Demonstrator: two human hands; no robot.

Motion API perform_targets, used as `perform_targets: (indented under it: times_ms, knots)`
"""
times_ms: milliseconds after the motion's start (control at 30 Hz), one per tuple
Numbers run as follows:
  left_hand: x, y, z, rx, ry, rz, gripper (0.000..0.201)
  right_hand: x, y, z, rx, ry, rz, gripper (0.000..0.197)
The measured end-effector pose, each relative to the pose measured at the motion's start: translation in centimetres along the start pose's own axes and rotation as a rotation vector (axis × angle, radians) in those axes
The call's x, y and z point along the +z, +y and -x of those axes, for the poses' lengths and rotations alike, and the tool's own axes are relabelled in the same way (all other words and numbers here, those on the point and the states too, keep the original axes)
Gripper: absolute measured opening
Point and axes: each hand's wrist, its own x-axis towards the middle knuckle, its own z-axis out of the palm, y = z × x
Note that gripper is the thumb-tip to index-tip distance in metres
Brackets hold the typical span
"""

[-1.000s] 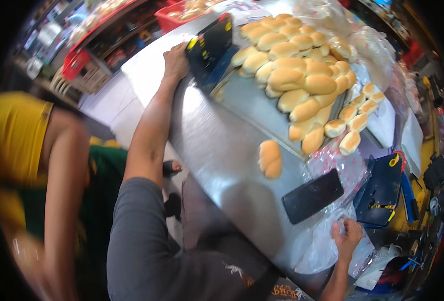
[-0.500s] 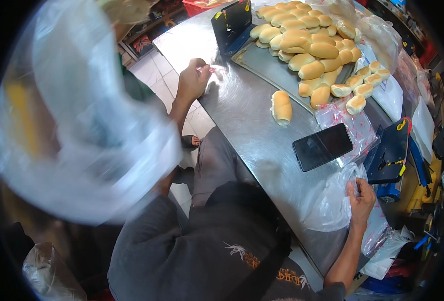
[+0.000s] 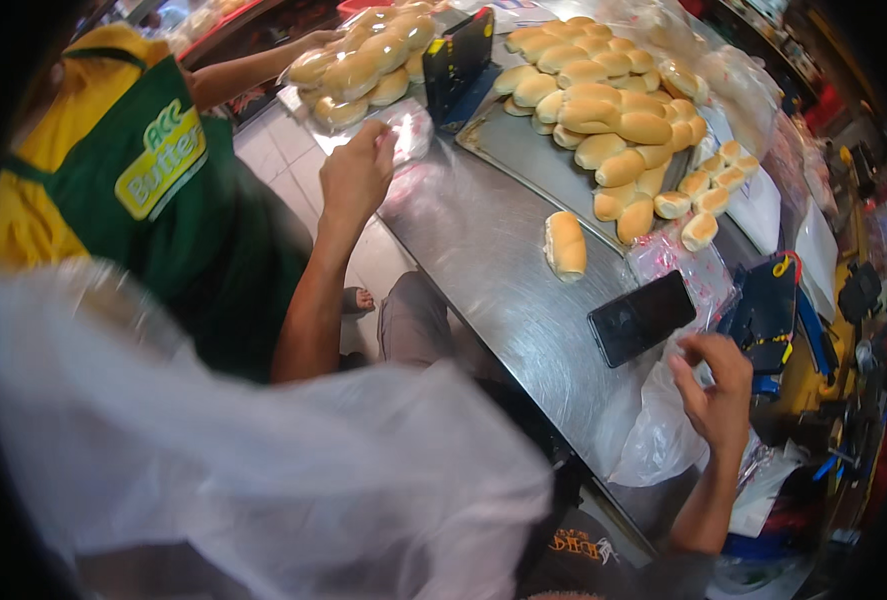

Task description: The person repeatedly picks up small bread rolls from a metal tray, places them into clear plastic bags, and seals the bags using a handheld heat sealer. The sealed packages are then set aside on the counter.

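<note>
The left hand [image 3: 356, 175] shows curled fingers, their hold impossible to tell, and the right hand [image 3: 720, 392] half-open fingers, apparently empty, while the plastic bag [image 3: 658, 437] beside it, by the worktop's [image 3: 498, 290] near edge, could slide off if the wrist snagged its loose film.

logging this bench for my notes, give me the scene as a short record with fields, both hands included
surface: metal table
main load: buns piled on a metal tray
set apart: single bun on the table, beside the tray
device: black phone, lying flat
left hand: raised, fingers curled; contents of grip unclear
right hand: by a clear plastic bag, fingers bent; contact unclear
co-worker: green apron, arm extended to bagged buns
foreground: blurred whitish sheet
</note>
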Motion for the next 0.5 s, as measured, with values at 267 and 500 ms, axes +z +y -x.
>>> perform_targets:
  times_ms: [267, 500]
  knots:
    - [-0.6, 1.5, 1.4, 0.044, 0.239, 0.243, 0.024, 7.4, -8.5, -14.0, -0.621, -0.264, 0.0, 0.021]
    - [-0.1, -1.0, 1.8, 0.058, 0.071, -0.08, 0.024, 5.3, -7.5, -11.7, -0.495, -0.471, -0.04, 0.027]
